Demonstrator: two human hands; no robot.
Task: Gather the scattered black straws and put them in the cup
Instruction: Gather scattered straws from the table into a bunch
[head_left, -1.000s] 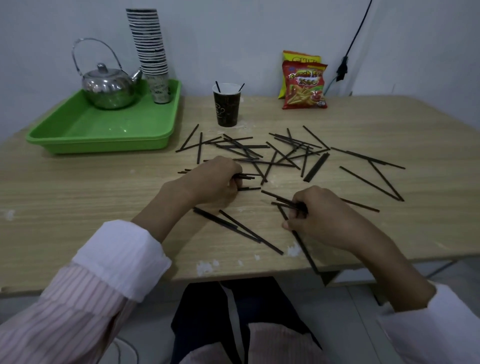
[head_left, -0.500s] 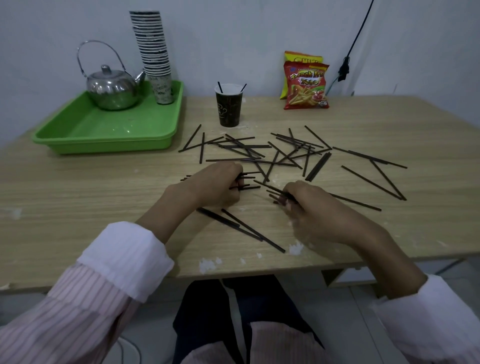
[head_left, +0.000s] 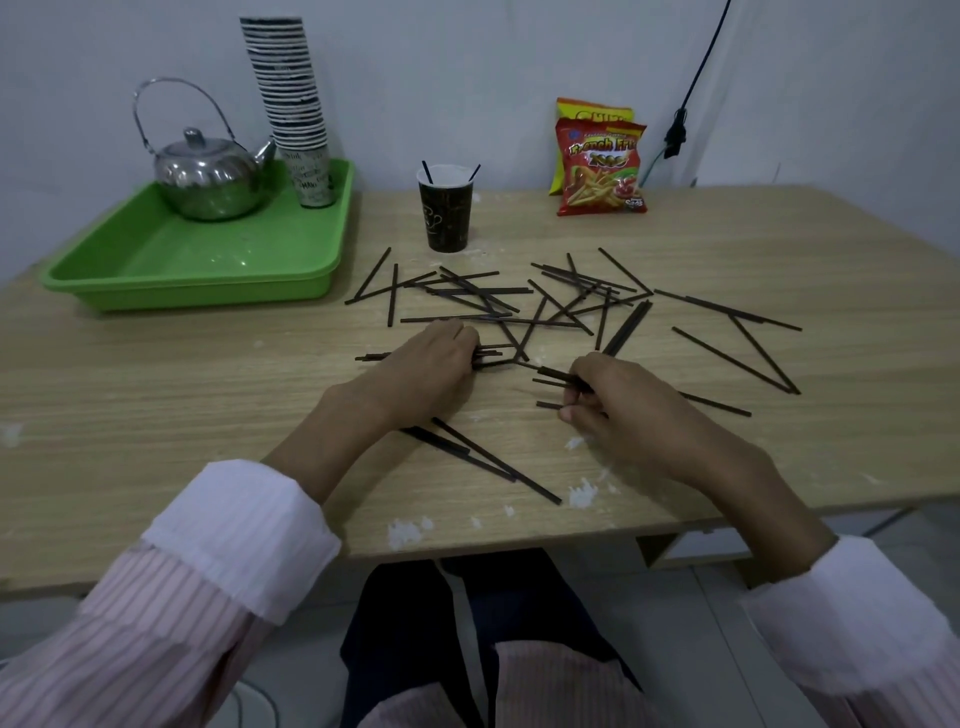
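Wooden table (head_left: 156, 395): each hand's grip, left hand (head_left: 426, 364) and right hand (head_left: 623, 410), clasps straws (head_left: 558, 378).

Straws (head_left: 480, 354) partly under hands (head_left: 434, 364)

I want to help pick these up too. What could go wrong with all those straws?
1. Both hands, left and right, hold small bundles of straws; a loose grip could drop some.
2. The cup looks light and narrow, so pushing a bundle in might tip it.
3. Two straws lie close to the table edge, under the left wrist; a sleeve might sweep them off.
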